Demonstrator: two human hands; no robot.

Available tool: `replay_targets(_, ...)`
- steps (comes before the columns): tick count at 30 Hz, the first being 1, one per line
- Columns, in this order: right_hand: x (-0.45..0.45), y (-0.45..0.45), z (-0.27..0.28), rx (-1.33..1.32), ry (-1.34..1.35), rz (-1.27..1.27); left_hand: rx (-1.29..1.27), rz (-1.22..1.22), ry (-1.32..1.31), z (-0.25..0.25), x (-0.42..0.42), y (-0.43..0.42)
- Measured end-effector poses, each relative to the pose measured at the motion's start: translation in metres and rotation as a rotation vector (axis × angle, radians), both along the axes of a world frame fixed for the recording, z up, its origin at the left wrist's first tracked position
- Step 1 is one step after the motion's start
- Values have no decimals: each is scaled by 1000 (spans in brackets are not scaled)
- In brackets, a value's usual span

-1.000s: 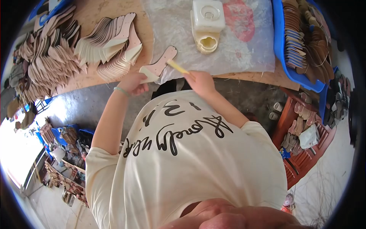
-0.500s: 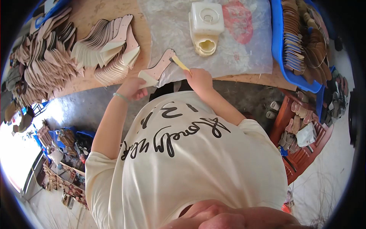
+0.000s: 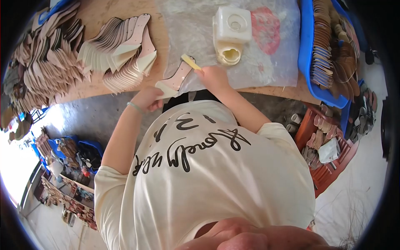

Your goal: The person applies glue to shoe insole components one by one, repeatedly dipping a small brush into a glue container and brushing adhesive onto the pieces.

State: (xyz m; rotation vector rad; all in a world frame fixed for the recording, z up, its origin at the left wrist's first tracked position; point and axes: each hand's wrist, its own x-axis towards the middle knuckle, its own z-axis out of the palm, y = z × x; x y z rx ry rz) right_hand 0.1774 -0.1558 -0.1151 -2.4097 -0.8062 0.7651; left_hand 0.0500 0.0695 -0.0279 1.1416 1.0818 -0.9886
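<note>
My left hand pinches the cream-coloured end of a shoe insole, whose pinkish part lies on the plastic sheet at the table's front edge. In my right hand is a flat yellow-handled brush, its fingers closed round the near end. The brush lies across the far, narrow end of the insole; its bristles are hard to make out. Beyond that hand, a white plastic container with a crusted yellowish mouth rests on the sheet.
Fanned insoles lie left of the plastic sheet, with larger stacks farther left. At right stands a blue tray of brown soles. A reddish wooden rack holding shoe parts is below it.
The brush has swung from pointing down-right to lying across the insole's far end, and my right hand has shifted slightly. The view has moved a little. Both hands keep their holds.
</note>
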Motion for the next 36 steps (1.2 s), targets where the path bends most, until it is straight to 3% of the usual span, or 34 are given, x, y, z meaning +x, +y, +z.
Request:
replay_targets(8, -44, 1, 32, 77, 296, 78, -40, -44, -84, -11, -14, -5)
replay_targets(11, -57, 9, 20, 98, 590, -17, 30, -132, -135, -13, -17, -18)
replay_targets(14, -64, 10, 18, 312, 837, -179, 79, -99, -188, -15, -25, -30)
replay_targets(17, -57, 13, 40, 161, 967, -206, 151, -135, -248, -17, -31, -38)
replay_targets(18, -61, 12, 33, 210, 870, -207, 218, -176, -233, -4, -24, -44)
replay_targets(19, -65, 10, 24, 268, 776, -196, 304, -439, -309, -24, -35, -45)
replay_targets(21, -53, 6, 26, 163, 548, -119, 341, -591, -415, -27, -41, -50)
replay_targets(22, -48, 5, 30, 190, 443, -156, 347, -419, -366, -14, -38, -52)
replay_targets(23, -43, -3, 28, 309, 399, -211, 453, -642, -493, -7, -40, -49)
replay_targets(24, -34, -9, 38, 339, 435, -285, 478, -613, -622, -7, -48, -46)
replay_targets(26, -13, -16, 90, 344, 391, -396, 369, -224, -430, 32, -50, -33)
replay_targets(31, 22, -32, 134, 813, 403, -727, 306, 34, -560, 121, -86, 32)
replay_targets(33, 21, -18, 149, 962, 520, -932, 350, 139, -634, 129, -114, 63)
replay_targets(35, 14, -4, 169, 1146, 870, -999, 419, 241, -678, 135, -141, 91)
replay_targets(36, 3, 12, 189, 1123, 879, -1039, 447, 287, -705, 135, -152, 103)
